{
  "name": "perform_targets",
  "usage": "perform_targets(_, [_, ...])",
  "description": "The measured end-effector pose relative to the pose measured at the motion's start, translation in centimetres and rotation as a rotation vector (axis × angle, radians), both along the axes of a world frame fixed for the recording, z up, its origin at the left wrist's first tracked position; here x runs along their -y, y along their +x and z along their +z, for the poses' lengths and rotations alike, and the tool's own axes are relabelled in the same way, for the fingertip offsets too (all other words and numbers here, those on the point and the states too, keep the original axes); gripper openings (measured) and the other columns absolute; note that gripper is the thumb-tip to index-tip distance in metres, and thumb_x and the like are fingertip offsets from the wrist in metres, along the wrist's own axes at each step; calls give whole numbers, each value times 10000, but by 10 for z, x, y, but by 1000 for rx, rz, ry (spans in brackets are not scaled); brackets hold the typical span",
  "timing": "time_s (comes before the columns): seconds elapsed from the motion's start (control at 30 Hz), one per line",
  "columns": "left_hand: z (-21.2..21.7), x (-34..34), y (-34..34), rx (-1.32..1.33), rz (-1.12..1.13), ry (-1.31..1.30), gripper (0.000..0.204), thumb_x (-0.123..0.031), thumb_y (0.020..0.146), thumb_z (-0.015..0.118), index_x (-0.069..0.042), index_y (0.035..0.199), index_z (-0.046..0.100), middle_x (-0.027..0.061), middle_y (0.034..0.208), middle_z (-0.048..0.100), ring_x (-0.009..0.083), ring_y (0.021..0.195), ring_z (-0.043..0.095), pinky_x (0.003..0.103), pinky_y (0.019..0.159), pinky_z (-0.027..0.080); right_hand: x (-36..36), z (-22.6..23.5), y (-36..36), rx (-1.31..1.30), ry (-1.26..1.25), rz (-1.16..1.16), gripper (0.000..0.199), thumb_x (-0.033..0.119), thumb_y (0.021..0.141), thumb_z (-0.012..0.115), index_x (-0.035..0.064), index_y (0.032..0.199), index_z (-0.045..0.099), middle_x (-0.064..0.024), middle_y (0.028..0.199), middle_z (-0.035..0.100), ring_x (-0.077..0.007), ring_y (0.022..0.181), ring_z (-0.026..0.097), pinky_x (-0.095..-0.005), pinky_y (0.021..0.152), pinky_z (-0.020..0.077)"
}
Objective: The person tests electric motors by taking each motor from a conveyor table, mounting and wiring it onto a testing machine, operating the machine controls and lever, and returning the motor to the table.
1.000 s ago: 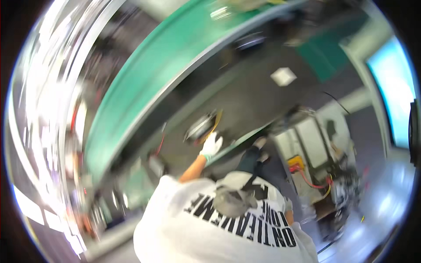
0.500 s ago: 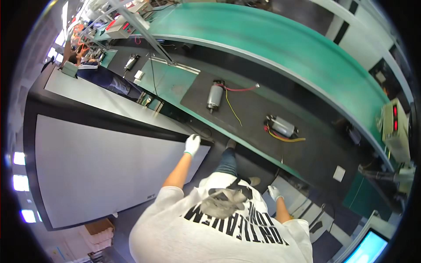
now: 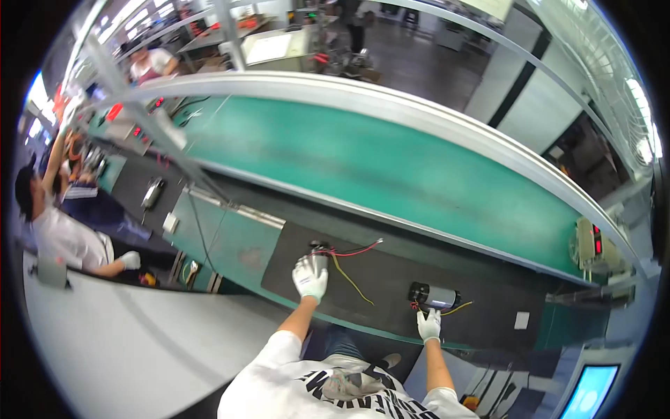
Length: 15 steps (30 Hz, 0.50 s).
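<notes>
Two cylindrical electric motors with silver bodies and black ends lie on a dark mat (image 3: 377,279) on the bench. My left hand (image 3: 309,281), in a white glove, is closed around the lower part of the left motor (image 3: 319,260) and hides that end. A red, a black and a yellow wire run from its top to the right. Just below the right motor (image 3: 441,297), my right hand (image 3: 429,327), also gloved, has its fingers apart, tips at the motor's near side beside its red and yellow wires. I cannot tell whether they touch it.
A small white square (image 3: 521,320) lies at the mat's right. Behind runs a green conveyor belt (image 3: 349,160) with a metal rail. A power supply (image 3: 593,244) stands far right, a lit screen (image 3: 590,394) below it. Another person (image 3: 66,230) works at left, near another motor (image 3: 152,193).
Both hands have moved forward from beside my body over the bench, the left onto the left motor and the right up to the right motor. My view has tilted up.
</notes>
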<state>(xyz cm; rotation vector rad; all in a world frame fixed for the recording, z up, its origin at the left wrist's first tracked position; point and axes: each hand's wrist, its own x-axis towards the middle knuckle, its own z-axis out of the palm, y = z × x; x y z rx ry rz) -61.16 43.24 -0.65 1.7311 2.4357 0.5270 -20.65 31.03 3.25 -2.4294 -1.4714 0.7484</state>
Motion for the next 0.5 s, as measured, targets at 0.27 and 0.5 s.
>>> perform_targets(0.27, [1, -26, -77, 185, 233, -499, 853, -649, 710, 675, 42, 1183, 511, 238, 1144, 633, 371, 1088, 626, 463, 926, 487, 108, -51, 5, -69, 46, -115, 443, 384, 886, 613, 15, 1132, 602, -284, 1177, 559, -456, 1103, 534, -490, 960, 439])
perform_targets(0.5, [14, -47, -35, 123, -24, -560, 918, -604, 603, 772, 67, 1180, 525, 204, 1096, 679, 336, 1031, 668, 400, 890, 524, 230, -37, -8, -58, -153, -496, 540, 476, 899, 545, -36, 1058, 611, -309, 1151, 595, -493, 1078, 546, -515, 910, 445])
